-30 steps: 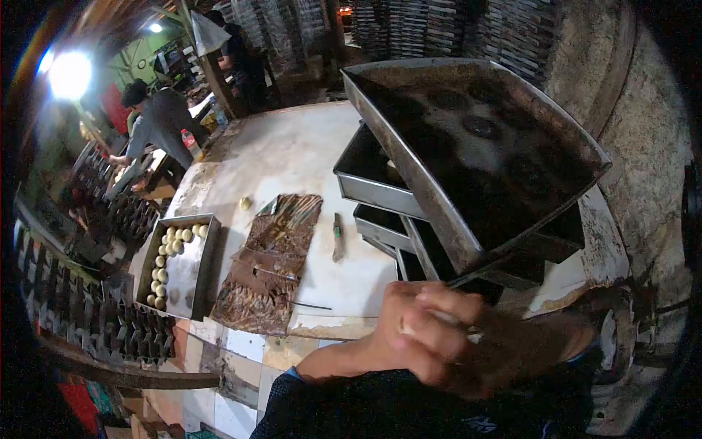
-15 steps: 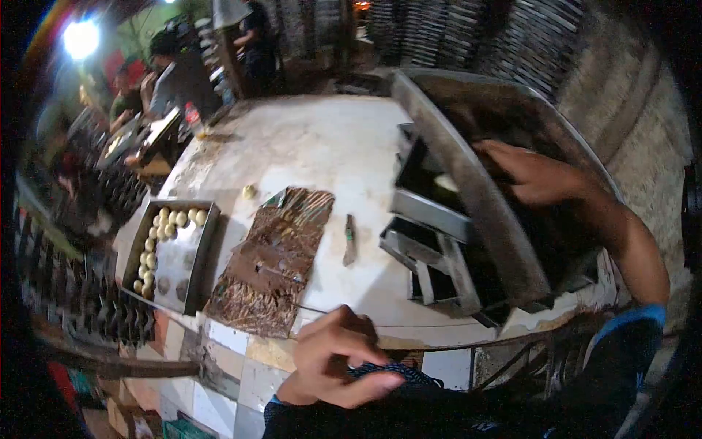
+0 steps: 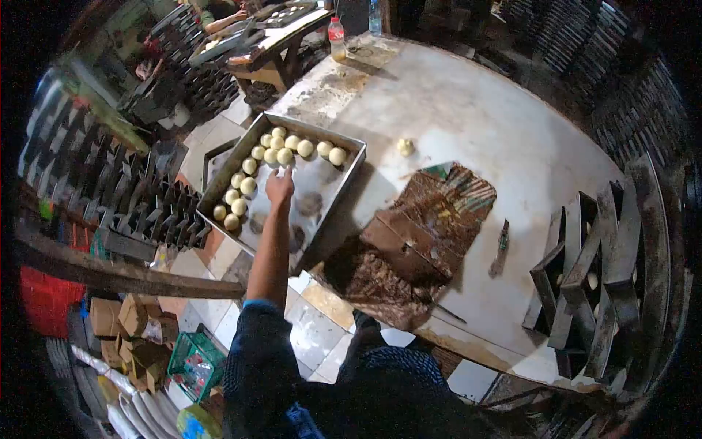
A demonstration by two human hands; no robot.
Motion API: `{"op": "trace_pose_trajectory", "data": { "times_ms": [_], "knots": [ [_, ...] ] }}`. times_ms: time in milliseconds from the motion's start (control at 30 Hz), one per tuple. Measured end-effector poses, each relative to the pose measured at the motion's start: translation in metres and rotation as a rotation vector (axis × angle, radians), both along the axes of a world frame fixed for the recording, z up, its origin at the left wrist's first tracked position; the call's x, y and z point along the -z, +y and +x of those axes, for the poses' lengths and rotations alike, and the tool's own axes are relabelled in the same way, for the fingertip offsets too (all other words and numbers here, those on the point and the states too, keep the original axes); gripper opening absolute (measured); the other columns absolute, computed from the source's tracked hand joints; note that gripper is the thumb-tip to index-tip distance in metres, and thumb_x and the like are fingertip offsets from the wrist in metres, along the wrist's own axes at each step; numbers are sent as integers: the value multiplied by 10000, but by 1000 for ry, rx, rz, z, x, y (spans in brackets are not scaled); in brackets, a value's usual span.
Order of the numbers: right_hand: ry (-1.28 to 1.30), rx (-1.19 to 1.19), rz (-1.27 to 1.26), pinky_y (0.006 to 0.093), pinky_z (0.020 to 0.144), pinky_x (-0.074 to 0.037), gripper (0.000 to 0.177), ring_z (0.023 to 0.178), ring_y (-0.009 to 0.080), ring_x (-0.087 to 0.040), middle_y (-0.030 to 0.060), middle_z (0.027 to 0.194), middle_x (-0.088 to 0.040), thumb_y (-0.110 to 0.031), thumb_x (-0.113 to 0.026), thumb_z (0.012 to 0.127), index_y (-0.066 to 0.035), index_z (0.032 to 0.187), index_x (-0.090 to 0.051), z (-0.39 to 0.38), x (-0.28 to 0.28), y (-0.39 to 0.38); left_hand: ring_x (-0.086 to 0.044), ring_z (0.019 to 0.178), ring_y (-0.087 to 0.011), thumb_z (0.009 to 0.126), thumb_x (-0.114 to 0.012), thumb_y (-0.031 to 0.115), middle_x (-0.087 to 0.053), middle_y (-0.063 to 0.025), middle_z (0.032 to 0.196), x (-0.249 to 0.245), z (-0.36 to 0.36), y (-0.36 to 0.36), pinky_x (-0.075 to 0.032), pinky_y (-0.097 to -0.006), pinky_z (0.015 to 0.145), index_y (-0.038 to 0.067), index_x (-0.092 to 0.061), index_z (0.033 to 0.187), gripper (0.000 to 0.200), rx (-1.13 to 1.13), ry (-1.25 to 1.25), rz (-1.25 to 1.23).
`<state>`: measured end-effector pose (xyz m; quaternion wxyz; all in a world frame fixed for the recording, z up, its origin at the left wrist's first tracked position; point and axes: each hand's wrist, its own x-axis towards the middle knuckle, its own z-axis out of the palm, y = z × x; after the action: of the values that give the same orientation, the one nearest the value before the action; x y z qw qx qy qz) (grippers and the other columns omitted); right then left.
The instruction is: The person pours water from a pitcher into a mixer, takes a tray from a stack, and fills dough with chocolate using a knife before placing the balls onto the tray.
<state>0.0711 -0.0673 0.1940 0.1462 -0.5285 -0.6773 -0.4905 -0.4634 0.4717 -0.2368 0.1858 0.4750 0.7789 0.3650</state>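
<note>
My left hand (image 3: 280, 186) reaches down into a metal tray (image 3: 342, 192) at the left of the table. Its fingers are drawn together near the tray's bare middle, and whatever pale thing may be at the fingertips is too small to make out. Round cream-coloured dough balls (image 3: 284, 156) line the tray's far and left sides, beside the hand. My right hand is out of view. Right of the tray lies a brown-smeared sheet (image 3: 409, 245), with one loose dough ball (image 3: 406, 147) beyond it. A small knife (image 3: 500, 249) rests on the table to the right.
Stacked metal trays (image 3: 607, 278) stand tilted on the table's right side. A red-capped bottle (image 3: 336, 39) is at the far edge. Left below are a wooden beam (image 3: 131, 269), cardboard boxes and a green crate (image 3: 196, 366). Another person's arm shows at the back left.
The view has swung left and down. My left hand has moved from the table's front edge into the dough tray. My right hand, earlier at the large metal tray, has left view.
</note>
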Motion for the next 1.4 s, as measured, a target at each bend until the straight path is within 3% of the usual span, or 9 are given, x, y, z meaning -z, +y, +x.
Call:
{"op": "trace_pose_trajectory", "data": {
  "times_ms": [133,267,467,633,800,1033,1167,1233,1400],
  "knots": [
    [240,81,-271,444,892,-403,243,955,295,-505,157,1003,-527,-204,-527,931,9,1046,-553,-34,40,-2,-603,1053,-361,841,-462,628,-650,-234,1045,-8,0,69,-455,-435,898,-3,-666,1059,698,-49,268,-256],
    [559,83,-419,462,833,-443,209,855,297,-545,151,894,-562,-187,-526,932,7,958,-602,-48,83,17,-636,880,-339,766,-614,502,-661,-225,886,29,2,84,-469,-412,787,-18,-656,850,528,-54,27,37],
    [1211,-244,-492,325,655,-451,333,694,229,-582,121,754,-607,-275,-572,847,40,936,-631,-65,204,101,-541,978,-186,881,-572,18,-532,-109,1058,-113,149,-160,-440,-308,851,-9,-444,1129,280,502,-472,646],
    [2042,-580,-1016,328,799,-522,438,950,181,-614,158,1020,-638,-255,-649,890,94,1145,-576,-91,251,150,-378,1313,-355,762,-679,16,-400,-213,1395,-193,258,-331,-337,-410,1056,7,-236,1439,809,1244,-517,138],
    [1276,-949,-713,343,867,-518,473,993,316,-641,212,1182,-570,-137,-788,732,-27,1161,-624,-76,225,140,-537,1016,-210,835,-685,192,-549,-131,1108,-186,285,-383,-412,-310,913,-32,-447,1337,599,975,-813,157],
    [1470,-911,-451,352,734,-528,303,835,305,-676,183,917,-663,-227,-594,889,33,1043,-616,-97,230,86,-466,1138,-290,893,-599,209,-501,-221,1180,-183,322,-454,-361,-372,971,-21,-544,1247,426,714,-443,699],
    [1431,-837,-374,357,598,-507,200,663,302,-662,160,765,-646,-171,-589,858,-2,959,-620,-148,250,82,-344,1321,-306,959,-464,366,-383,-247,1393,-186,285,-467,-295,-388,1051,-87,-414,1293,565,865,-825,396],
    [1420,-829,-523,372,584,-500,207,646,309,-650,153,711,-621,-185,-588,870,-4,968,-612,-178,277,97,-590,1034,-230,968,-494,322,-628,-164,1102,-197,242,-485,-438,-316,908,-81,-518,1196,464,626,-600,47],
    [1441,-921,-585,403,754,-464,284,858,323,-592,195,936,-586,-249,-502,939,13,947,-612,-258,285,84,-610,921,-166,987,-477,242,-625,-103,1036,-158,159,-518,-487,-304,845,-39,-559,1132,327,176,-1457,77]
  ]
}}
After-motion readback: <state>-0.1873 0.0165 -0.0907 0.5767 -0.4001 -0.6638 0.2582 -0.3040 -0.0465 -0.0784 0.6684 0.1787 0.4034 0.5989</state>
